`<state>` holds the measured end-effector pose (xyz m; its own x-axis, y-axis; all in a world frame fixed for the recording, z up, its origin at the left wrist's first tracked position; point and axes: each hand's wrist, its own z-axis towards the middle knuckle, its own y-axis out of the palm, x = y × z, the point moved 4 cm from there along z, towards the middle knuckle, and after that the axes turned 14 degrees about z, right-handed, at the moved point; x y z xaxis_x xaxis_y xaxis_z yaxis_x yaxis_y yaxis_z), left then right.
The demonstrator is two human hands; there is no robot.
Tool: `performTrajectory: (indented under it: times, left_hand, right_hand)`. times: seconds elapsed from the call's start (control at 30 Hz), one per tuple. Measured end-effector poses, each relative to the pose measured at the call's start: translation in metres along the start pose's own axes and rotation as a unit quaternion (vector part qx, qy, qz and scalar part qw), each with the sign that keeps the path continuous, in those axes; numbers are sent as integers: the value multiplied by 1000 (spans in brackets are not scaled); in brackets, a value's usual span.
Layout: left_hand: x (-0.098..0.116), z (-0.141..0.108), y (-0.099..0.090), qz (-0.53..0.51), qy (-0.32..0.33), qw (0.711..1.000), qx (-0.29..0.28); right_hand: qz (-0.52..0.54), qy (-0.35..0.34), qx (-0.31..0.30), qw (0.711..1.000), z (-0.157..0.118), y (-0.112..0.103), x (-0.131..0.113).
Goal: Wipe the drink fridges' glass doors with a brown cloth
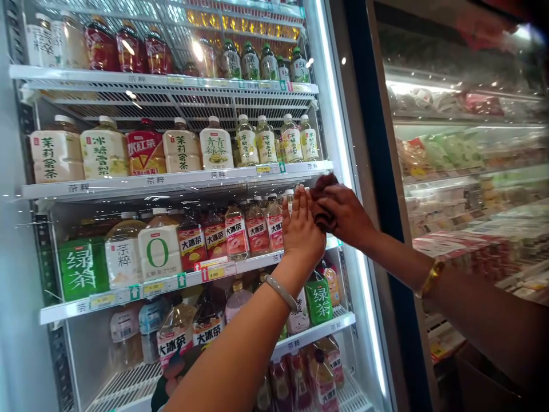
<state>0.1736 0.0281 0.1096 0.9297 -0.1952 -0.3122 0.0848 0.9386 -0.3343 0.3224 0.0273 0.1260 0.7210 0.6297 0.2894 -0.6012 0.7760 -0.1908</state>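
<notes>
My left hand (302, 226) lies flat against the glass door of a lit drinks fridge, fingers pointing up, a grey bangle on the wrist. Close beside it, my right hand (345, 213) grips a dark brown cloth (325, 194) and presses it to the glass near the door's right side. A gold bracelet circles the right wrist. Behind the glass, several small pink-labelled bottles (257, 229) stand on the shelf at the height of my hands; my left hand partly hides that row.
Shelves of bottled drinks fill the fridge, including large tea bottles (159, 249) at the left. A bright light strip (343, 143) and a dark frame (373, 149) run along the right. Beyond it, another chilled display (463, 217) holds packaged goods.
</notes>
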Motion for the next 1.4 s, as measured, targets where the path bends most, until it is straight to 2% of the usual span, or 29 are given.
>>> performTrajectory:
  times: [0.07,0.13,0.23,0.33,0.4,0.47,0.57,0.63,0.7,0.77,0.8,0.87,0.93,1.0,1.03,1.1,1.2,1.27,1.33,1.4]
  left_hand:
    - [-6,-2,-2,4,11,1000,3]
    - [-9,0,-3,4,25,1000,8]
    - [-10,13,-5,1,34,999,10]
    - [-10,30,-10,2,32,999,11]
    - [-12,35,-14,9,32,999,8]
    - [-17,31,-16,13,41,999,5]
    - [-26,23,-15,12,58,998,10]
    - [-30,24,-14,11,65,998,15]
    - [-32,32,-13,12,66,998,16]
    - [-35,44,-15,15,54,998,20]
    - [-38,49,-17,16,44,999,22]
    - [-47,54,-21,19,26,999,23]
    - [-55,53,-26,21,26,999,17]
    - [-63,50,-29,22,33,999,8]
    - [-65,49,-31,21,35,999,5]
    - [-70,51,-34,20,32,999,0]
    - [-77,62,-39,34,26,999,2]
    - [-86,70,-44,54,20,998,7]
    - [-96,73,-49,73,17,997,5]
    - [-106,70,-54,85,18,996,-4]
  right_hand:
    - [14,-46,-38,998,-16,-4,-4]
    - [8,-48,-45,998,-22,-12,6]
    - [-42,30,20,998,-3,-19,28]
    - [-70,80,77,991,25,-11,28]
    - [-67,65,63,994,31,-1,16]
    - [-62,25,19,998,25,4,6]
    - [-61,-7,-23,998,17,-1,12]
    - [-72,27,11,997,28,-8,27]
    - [-89,81,73,990,50,-12,38]
    - [-98,114,111,982,69,-9,36]
    - [-94,109,109,984,73,-5,30]
    - [-67,52,65,994,71,3,12]
    - [-31,-21,-3,999,55,7,-3]
    - [-13,-48,-37,998,42,3,-4]
    - [-16,-31,-28,999,41,-1,1]
    - [-40,45,32,998,55,-10,18]
    - [-75,170,126,975,98,-7,32]
    - [-75,187,137,970,123,7,21]
    - [-69,133,111,982,132,24,-4]
    - [-65,51,77,994,121,34,-29]
